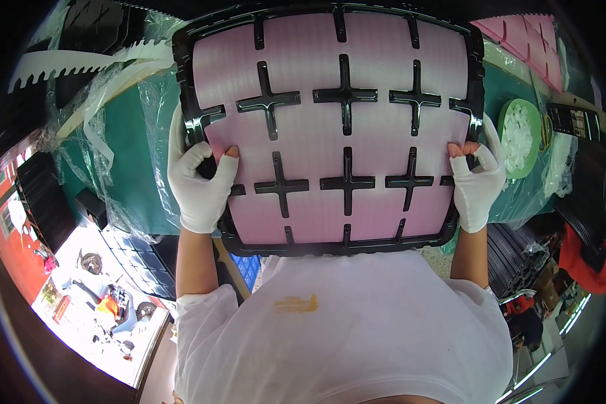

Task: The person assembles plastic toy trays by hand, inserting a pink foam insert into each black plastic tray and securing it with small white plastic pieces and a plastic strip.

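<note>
A wide black plastic tray (477,67) is held up before my chest, covering much of the green table. Pink, slightly shiny sheet (310,138) fills its face, with black cross-shaped pieces (347,95) standing out in rows. My left hand (200,178), in a white glove with bare fingertips, grips the tray's left edge, thumb over the pink face. On the opposite edge my right hand (477,178), gloved the same way, is closed with thumb and fingertip on the front. The fingers behind the tray are hidden.
A green bowl (538,128) of small clear pieces stands right on the green table (124,135), beside yellow-handled scissors (547,128). Clear plastic film (104,145) and a white serrated strip (60,67) lie left. Pink sheets (528,44) are at far right; black trays (518,256) sit below.
</note>
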`<act>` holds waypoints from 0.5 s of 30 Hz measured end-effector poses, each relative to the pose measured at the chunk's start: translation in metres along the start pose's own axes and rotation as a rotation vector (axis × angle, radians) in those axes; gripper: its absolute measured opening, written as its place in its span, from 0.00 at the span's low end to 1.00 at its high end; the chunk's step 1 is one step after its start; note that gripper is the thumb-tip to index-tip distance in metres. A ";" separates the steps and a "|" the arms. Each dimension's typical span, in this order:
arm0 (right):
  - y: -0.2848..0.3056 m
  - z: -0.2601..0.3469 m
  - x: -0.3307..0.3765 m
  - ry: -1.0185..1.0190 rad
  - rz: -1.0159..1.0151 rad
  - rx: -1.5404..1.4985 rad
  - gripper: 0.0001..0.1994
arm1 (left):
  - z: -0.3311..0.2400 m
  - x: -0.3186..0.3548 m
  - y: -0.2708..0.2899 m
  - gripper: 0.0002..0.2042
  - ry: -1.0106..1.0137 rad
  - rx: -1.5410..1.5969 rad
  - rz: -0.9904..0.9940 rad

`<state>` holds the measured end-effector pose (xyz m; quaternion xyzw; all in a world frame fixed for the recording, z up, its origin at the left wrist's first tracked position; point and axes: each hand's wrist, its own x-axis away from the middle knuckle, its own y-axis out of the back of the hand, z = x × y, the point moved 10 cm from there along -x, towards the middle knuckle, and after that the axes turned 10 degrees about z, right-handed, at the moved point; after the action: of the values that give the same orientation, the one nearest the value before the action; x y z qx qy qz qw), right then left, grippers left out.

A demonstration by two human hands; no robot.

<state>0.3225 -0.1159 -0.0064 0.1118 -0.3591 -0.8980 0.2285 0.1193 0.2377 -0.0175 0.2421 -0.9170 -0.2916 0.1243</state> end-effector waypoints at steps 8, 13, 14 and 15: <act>0.002 0.001 0.000 0.004 -0.030 -0.009 0.07 | -0.005 -0.002 0.001 0.05 -0.039 -0.032 0.001; 0.004 0.005 0.002 0.038 -0.049 0.061 0.08 | 0.003 0.001 0.001 0.05 0.020 0.018 -0.014; 0.003 0.005 0.002 0.036 -0.040 0.081 0.08 | 0.003 0.001 0.001 0.05 0.020 0.018 -0.014; 0.003 0.006 0.001 0.036 -0.040 0.080 0.08 | 0.003 0.000 0.001 0.06 0.014 -0.015 -0.007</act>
<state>0.3207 -0.1149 0.0001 0.1440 -0.3884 -0.8851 0.2122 0.1179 0.2392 -0.0192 0.2467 -0.9130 -0.2971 0.1316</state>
